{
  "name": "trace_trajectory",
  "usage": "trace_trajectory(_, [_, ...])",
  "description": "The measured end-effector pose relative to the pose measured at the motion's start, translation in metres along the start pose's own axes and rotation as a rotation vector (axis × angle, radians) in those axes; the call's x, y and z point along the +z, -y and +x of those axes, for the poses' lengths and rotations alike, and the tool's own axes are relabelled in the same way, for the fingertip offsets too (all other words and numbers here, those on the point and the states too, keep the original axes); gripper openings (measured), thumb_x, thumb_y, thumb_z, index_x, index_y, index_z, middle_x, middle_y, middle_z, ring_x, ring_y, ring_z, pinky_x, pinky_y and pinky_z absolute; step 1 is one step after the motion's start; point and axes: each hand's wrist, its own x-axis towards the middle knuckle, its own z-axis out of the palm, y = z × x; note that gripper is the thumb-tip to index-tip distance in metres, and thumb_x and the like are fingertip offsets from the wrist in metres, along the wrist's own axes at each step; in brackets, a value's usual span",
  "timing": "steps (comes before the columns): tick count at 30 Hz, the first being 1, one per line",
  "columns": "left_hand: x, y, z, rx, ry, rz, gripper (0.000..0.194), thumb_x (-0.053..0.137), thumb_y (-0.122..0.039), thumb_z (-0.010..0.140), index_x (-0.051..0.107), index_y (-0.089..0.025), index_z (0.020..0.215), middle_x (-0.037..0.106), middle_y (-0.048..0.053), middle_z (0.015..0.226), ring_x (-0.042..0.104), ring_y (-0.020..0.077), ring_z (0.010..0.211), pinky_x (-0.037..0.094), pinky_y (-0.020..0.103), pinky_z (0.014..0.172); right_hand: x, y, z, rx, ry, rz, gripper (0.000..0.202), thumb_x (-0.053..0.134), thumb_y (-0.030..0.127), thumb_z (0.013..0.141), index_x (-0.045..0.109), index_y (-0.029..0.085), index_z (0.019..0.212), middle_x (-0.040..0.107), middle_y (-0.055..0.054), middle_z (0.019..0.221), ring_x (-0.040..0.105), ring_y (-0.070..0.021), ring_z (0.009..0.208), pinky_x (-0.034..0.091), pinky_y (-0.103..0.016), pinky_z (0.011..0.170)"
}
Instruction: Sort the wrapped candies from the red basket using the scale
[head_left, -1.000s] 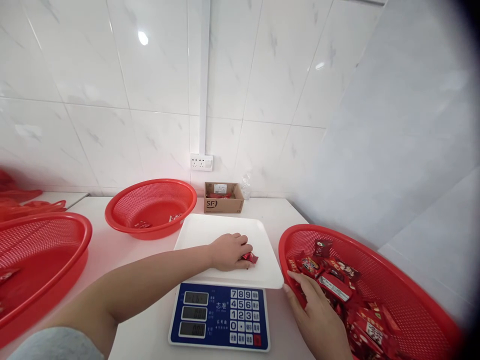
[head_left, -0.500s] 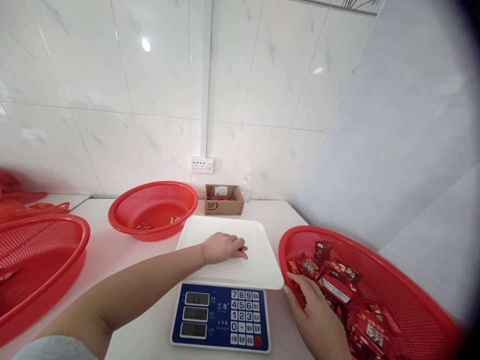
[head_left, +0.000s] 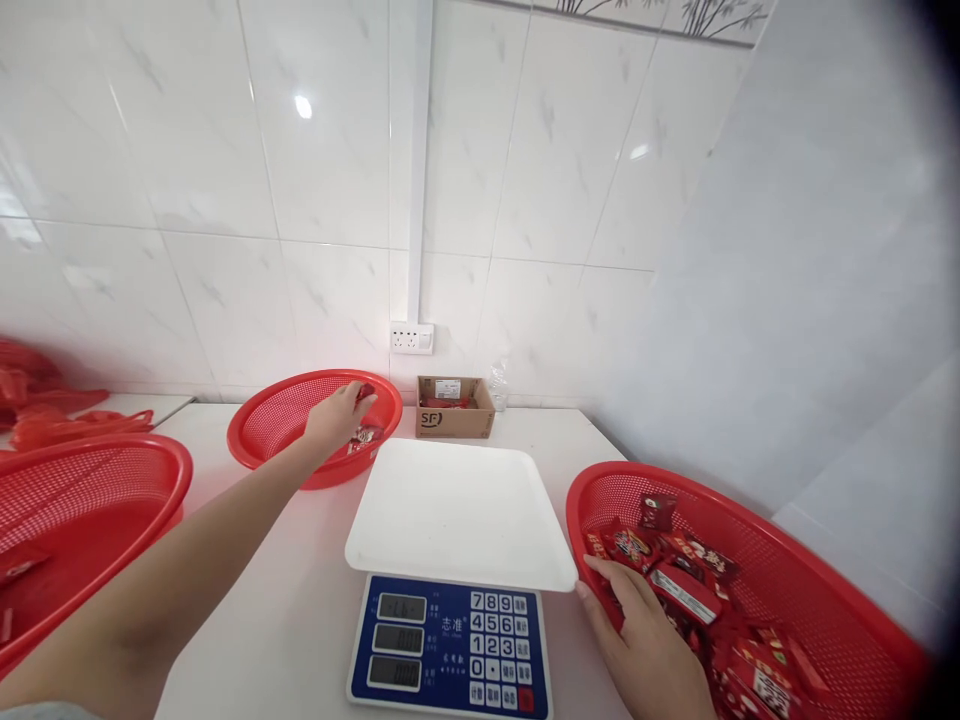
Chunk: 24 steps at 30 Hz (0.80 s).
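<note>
Head view: the fingers of the left hand (head_left: 334, 418) are pinched together on a small red packet (head_left: 366, 391), held above the far basket (head_left: 274, 420) toward its right side. They hide much of the packet, so how well it is caught is hard to judge; if they have only an edge of what looks like a slick wrapper, it could slide free. Loose packets (head_left: 365, 438) lie just below in that basket, and a dropped one would likely be hard to tell from them. With the rim so near, a careless release could also send it over onto the bench (head_left: 300, 575).

The left forearm (head_left: 187, 590) crosses over the edge of the near left basket (head_left: 184, 480); an elbow dropped low could nudge it.

The right hand (head_left: 646, 640) is closed about the rim of the right basket (head_left: 757, 500), thumb outside, fingers inside. Its thumb is right beside the scale pan (head_left: 457, 515), perhaps touching; pressure there, or the basket pulled against that corner, could upset the reading. Pulling hard might also tip out the heaped packets (head_left: 686, 590).

Farther out, the cardboard box (head_left: 454, 424) stands just beside the far basket, where a wide swing could knock it.
</note>
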Motion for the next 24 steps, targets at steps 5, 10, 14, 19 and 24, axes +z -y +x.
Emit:
trace_trajectory(5, [0.005,0.033,-0.024,-0.083,-0.06,-0.061,0.043,0.035,-0.051,0.083,0.056,-0.021,0.105,0.062,0.012,0.105,0.053,0.0304,0.105,0.041,0.044,0.084,0.004,-0.004,0.001,-0.028,-0.05,0.023,0.045,0.031,0.051,0.083,0.054,0.025,0.111,0.053,-0.007,0.125,0.054,-0.0252,0.108,0.05,-0.039,0.078])
trace_trajectory(10, [0.018,0.032,-0.083,-0.116,-0.232,-0.191,0.045,0.025,-0.046,0.088,0.048,-0.019,0.116,0.054,0.01,0.119,0.045,0.0246,0.116,0.043,0.038,0.088,0.008,-0.01,0.005,-0.04,-0.073,0.081,0.044,0.035,0.052,0.081,0.055,0.023,0.109,0.054,-0.008,0.122,0.053,-0.0252,0.109,0.047,-0.04,0.084])
trace_trajectory(14, [0.037,0.025,-0.13,-0.107,-0.359,-0.326,0.036,0.034,-0.041,0.087,0.05,-0.019,0.11,0.057,0.009,0.112,0.049,0.0235,0.111,0.043,0.038,0.089,0.004,-0.005,0.008,-0.094,-0.19,0.126,0.04,0.039,0.049,0.081,0.056,0.021,0.105,0.056,-0.01,0.118,0.051,-0.0262,0.111,0.044,-0.043,0.09])
trace_trajectory(19, [0.056,0.028,-0.159,-0.059,-0.332,-0.427,0.028,0.04,-0.036,0.086,0.052,-0.02,0.105,0.06,0.009,0.106,0.052,0.0229,0.106,0.042,0.04,0.09,0.001,0.036,0.011,-0.25,-0.176,0.218,0.034,0.037,0.04,0.085,0.055,0.02,0.106,0.052,-0.01,0.12,0.048,-0.0228,0.114,0.04,-0.04,0.096])
trace_trajectory(24, [0.058,0.033,-0.161,-0.131,-0.269,-0.522,0.027,0.04,-0.038,0.085,0.053,-0.021,0.101,0.062,0.008,0.102,0.055,0.0222,0.1,0.045,0.039,0.087,0.02,0.09,0.027,-0.451,0.113,0.355,0.03,0.032,0.031,0.089,0.055,0.022,0.106,0.053,-0.007,0.118,0.049,-0.0165,0.112,0.041,-0.033,0.095])
